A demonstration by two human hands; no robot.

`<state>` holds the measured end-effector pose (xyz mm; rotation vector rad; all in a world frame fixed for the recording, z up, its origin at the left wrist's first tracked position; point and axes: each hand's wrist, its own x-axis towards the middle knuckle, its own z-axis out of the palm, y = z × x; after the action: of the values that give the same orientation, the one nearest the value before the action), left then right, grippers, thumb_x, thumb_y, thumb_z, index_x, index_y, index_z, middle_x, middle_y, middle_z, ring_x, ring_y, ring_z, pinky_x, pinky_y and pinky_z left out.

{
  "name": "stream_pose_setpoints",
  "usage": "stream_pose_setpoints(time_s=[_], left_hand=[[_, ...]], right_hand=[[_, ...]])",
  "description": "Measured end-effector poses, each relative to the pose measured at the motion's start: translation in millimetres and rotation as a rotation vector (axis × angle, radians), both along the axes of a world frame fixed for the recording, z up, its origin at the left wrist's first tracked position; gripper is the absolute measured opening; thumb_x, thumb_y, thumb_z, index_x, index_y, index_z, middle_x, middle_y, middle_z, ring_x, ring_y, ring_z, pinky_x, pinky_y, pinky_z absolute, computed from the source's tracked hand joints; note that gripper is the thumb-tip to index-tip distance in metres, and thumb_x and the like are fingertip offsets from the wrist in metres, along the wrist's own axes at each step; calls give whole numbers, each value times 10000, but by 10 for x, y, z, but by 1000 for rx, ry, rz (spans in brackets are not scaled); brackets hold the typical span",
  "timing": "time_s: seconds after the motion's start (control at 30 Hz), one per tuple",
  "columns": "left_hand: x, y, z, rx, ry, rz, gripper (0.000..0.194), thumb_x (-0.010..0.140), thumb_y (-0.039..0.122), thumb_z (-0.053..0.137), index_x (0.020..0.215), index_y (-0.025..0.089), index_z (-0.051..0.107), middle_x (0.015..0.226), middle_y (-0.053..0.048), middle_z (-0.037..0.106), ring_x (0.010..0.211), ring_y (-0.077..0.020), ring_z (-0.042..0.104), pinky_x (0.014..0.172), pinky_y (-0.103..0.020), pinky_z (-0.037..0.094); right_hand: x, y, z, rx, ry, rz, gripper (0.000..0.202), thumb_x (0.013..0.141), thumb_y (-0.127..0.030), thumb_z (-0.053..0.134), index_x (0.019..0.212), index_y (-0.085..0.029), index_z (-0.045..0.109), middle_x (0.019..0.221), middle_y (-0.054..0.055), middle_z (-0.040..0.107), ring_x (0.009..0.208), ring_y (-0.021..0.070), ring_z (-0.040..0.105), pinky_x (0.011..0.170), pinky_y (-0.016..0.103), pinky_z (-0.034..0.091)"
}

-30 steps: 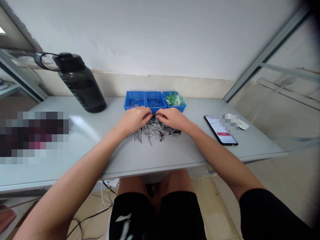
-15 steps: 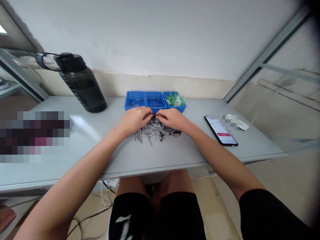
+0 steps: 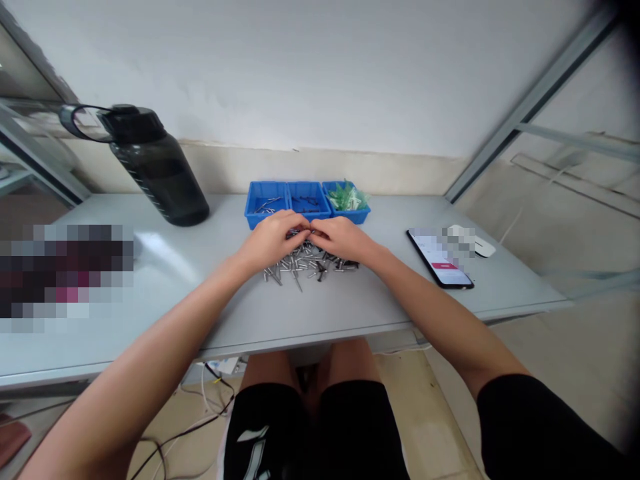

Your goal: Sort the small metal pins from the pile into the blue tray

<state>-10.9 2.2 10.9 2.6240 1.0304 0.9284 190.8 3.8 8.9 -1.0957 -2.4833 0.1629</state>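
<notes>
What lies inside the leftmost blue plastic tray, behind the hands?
A few thin silver metal pins lie inside the leftmost blue plastic tray. The left hand hides its front right corner; anything there cannot be seen.

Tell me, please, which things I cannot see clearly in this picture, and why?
Head view:
Whether the left hand and right hand hold anything: their own curl hides it.
Pile of metal pins: partly covered by the hands.
Dark object at left: blurred into squares.
Phone: screen words too small, partly blurred.
</notes>
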Motion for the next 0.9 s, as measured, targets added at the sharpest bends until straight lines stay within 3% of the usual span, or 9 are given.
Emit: stream_pose_setpoints(time_s=[0.13,0.27,0.67,0.9], left_hand=[[-3,17,-12,-54,-81,42,99,913,253,514,932,183,582,911,-26,678,793,-151,632,718,-272,475],[-23,27,-38,-59,-31,71,93,930,258,490,969,191,542,878,-25,657,772,-154,627,695,-275,469],[-55,51,-32,84,168,35,120,952,287,535,947,185,597,887,-38,646,857,-191,594,736,-294,438],[-47,45,-44,98,201,83,139,939,318,574,943,193,635,897,-40,663,872,-198,601,718,-291,436]], right_hand=[[27,12,23,33,49,0,226,954,-325,467,900,-180,631,742,4,634,658,127,527,630,251,303],[32,7,36,75,112,5,247,966,-348,460,991,-182,642,780,12,667,700,137,565,669,256,339],[34,4,19,62,89,9,261,977,-353,440,990,-182,637,792,17,667,710,140,558,673,253,337],[31,25,-2,19,-8,17,273,981,-321,416,934,-179,644,812,32,675,706,145,561,657,260,312]])
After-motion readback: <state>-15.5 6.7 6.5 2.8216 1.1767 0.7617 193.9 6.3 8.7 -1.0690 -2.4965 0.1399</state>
